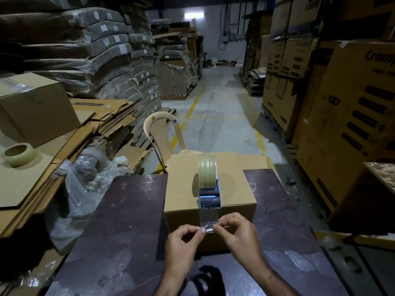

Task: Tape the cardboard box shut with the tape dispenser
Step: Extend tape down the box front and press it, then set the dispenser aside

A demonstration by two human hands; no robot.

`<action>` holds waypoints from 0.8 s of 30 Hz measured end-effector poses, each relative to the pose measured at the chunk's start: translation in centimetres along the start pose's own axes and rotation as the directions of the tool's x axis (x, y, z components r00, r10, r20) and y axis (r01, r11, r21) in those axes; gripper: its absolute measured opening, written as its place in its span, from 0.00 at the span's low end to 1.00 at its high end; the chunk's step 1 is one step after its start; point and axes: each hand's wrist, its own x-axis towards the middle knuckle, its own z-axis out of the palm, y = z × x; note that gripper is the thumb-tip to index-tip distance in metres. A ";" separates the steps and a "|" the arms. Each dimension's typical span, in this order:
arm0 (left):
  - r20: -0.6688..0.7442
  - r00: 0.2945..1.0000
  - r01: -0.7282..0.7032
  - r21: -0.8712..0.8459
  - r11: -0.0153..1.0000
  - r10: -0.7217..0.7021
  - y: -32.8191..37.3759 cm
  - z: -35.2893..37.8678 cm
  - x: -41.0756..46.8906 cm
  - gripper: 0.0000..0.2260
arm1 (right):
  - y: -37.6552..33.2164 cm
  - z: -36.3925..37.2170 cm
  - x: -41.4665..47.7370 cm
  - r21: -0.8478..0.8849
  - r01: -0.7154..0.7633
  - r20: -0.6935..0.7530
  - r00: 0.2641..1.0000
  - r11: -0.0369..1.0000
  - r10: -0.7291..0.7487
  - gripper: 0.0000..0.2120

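Lower centre: the brown cardboard box [181,218] sat on the dark table [119,221], the blue-framed tape dispenser [208,184] parked on top; left hand [183,242] and right hand [237,231] each pinched the end of the clear tape strip [209,218] before the front face, probably to anchor it.

The large carton [352,116] at right reads "Cromp", cut off by the edge; other labels too blurred to read
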 end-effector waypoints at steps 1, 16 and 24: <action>0.003 1.000 0.021 0.000 1.000 -0.021 0.1 0.0 -0.1 0.05 | 0.1 0.0 0.1 -0.006 -0.012 0.003 1.000 1.000 0.012 0.07; -0.009 0.992 0.122 0.027 0.992 -0.122 1.3 0.5 -0.2 0.03 | -0.3 0.1 0.4 -0.032 -0.159 0.102 0.982 0.987 0.161 0.02; -0.028 0.989 0.148 0.026 0.989 -0.147 1.5 0.6 -0.2 0.04 | -0.1 0.4 0.4 -0.026 -0.183 0.083 0.979 0.983 0.184 0.03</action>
